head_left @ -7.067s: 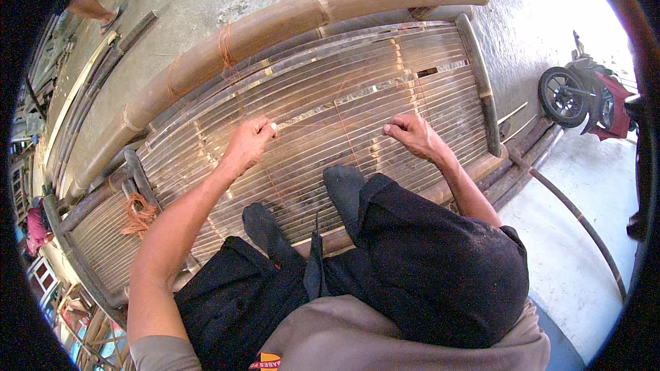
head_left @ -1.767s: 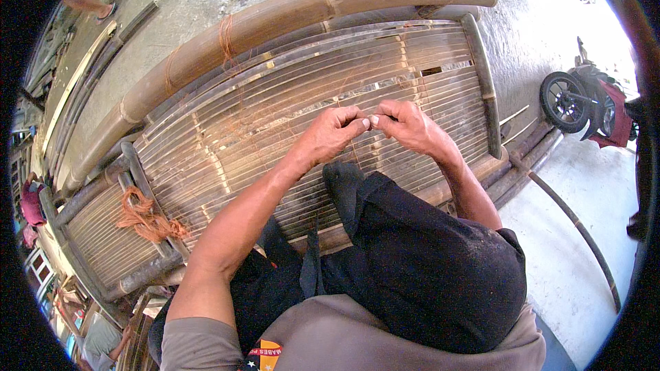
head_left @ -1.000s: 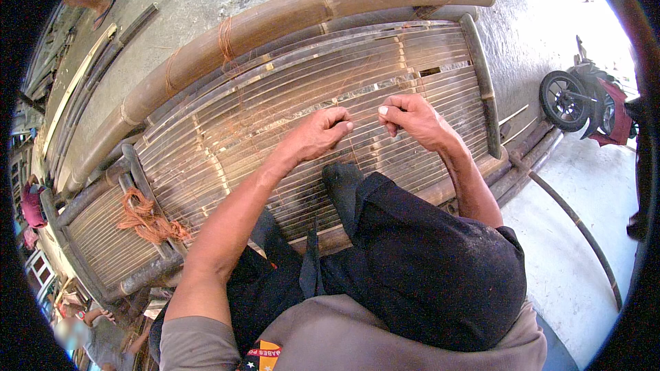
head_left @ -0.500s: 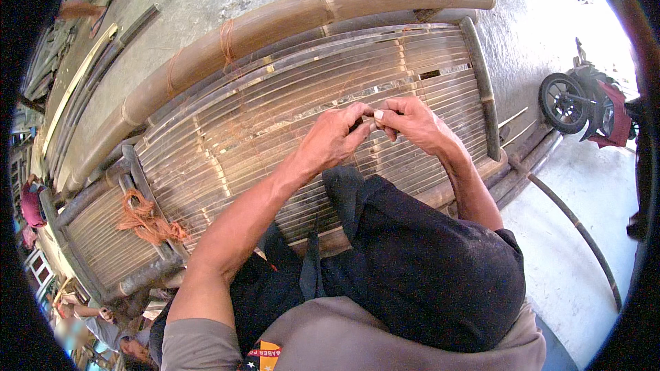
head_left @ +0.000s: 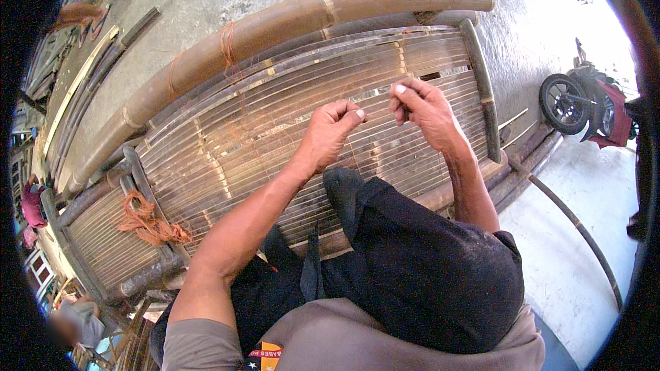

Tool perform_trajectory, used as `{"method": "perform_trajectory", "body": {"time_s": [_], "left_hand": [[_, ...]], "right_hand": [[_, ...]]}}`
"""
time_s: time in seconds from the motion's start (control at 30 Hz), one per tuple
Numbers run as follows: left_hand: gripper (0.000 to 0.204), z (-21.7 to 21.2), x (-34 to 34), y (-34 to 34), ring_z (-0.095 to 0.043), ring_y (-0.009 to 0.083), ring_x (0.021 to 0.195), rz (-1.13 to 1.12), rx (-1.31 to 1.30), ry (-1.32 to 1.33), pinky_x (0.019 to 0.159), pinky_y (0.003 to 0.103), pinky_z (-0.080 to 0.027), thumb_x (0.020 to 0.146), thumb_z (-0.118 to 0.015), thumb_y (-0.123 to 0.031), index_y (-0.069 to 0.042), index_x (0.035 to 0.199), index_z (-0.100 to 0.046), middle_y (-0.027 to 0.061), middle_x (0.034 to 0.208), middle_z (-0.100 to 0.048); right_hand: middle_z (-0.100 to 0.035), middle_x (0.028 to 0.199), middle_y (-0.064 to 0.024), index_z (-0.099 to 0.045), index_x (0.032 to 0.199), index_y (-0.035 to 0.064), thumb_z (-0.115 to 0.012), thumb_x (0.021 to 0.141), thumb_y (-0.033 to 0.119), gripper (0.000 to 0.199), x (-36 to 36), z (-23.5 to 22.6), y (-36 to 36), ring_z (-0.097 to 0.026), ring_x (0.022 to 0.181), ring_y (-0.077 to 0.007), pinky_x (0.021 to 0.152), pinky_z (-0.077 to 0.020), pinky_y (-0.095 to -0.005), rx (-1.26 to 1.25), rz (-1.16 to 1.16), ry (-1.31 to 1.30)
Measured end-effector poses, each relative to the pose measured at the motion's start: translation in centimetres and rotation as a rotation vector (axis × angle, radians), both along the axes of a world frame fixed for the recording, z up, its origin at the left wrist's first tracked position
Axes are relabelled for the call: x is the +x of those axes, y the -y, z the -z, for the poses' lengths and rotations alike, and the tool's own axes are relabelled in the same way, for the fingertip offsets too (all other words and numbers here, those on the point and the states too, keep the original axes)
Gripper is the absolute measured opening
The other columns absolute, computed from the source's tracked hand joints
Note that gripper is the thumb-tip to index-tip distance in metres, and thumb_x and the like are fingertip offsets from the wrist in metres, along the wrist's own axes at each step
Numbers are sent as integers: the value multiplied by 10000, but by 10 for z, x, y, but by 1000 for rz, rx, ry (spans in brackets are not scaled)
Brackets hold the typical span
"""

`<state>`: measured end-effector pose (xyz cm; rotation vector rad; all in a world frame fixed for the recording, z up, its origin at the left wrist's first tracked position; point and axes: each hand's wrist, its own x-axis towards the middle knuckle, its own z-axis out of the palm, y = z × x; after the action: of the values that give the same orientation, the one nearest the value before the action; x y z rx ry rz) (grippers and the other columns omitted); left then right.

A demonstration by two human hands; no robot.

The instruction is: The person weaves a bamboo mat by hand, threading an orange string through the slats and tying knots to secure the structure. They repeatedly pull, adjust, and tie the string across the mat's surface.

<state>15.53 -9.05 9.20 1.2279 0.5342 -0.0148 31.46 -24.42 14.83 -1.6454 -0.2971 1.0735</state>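
My left hand (head_left: 331,132) hovers over the slatted bamboo bench (head_left: 261,158), thumb and fingertips pinched together. What it pinches is too fine to make out. To its right and a little farther away is my right hand (head_left: 427,111), its thumb pressed to curled fingers; anything between them is too small to name. A gap separates the two hands. A loose bundle of orange string (head_left: 148,220) lies at the left end of the bench. Thin orange strands (head_left: 227,42) wrap the thick bamboo pole (head_left: 275,27) along the far side.
Bamboo poles (head_left: 127,45) lie on the concrete floor at the far left. A motorcycle (head_left: 584,103) stands at the right, near a curved pole (head_left: 581,227). Another slatted bamboo piece (head_left: 110,240) adjoins the bench's left end. Other people are at the left edge.
My hands, together at the fingertips before, have parted. The right one moved right and slightly away; the left shifted slightly left. A person at the lower left has also moved.
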Motion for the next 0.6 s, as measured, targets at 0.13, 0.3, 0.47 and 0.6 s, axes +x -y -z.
{"method": "perform_trajectory", "body": {"time_s": [0.13,0.3,0.47,0.6], "left_hand": [[207,-13,0,-2,-365,21,505,-35,-222,-60,459,225,-271,981,-650,-259,-69,926,-711,-81,616,-479],[211,-29,7,0,-336,32,463,-73,-219,-47,427,234,-246,996,-632,-277,-83,942,-694,-87,591,-428],[213,-35,10,2,-348,26,477,-99,-40,26,434,232,-263,999,-625,-281,-85,948,-691,-85,616,-460],[217,-37,10,0,-361,13,497,-108,51,76,444,222,-280,994,-628,-284,-83,954,-699,-88,634,-492]], "right_hand": [[-626,869,-25,-646,1101,3,-584,1034,223,238,2,-10,8,-579,742,-97,698,-507,-253,12,44,80],[-632,874,-21,-657,1131,-7,-610,1018,225,262,-11,-24,8,-586,758,-85,698,-504,-250,-9,-28,249],[-620,799,3,-666,1106,-19,-657,995,197,244,-28,-31,-4,-556,727,-61,648,-470,-235,-66,-65,436],[-658,769,-105,-682,1033,-10,-632,991,231,249,-29,-36,-10,-603,707,-162,659,-487,-336,-160,-108,558]]}}
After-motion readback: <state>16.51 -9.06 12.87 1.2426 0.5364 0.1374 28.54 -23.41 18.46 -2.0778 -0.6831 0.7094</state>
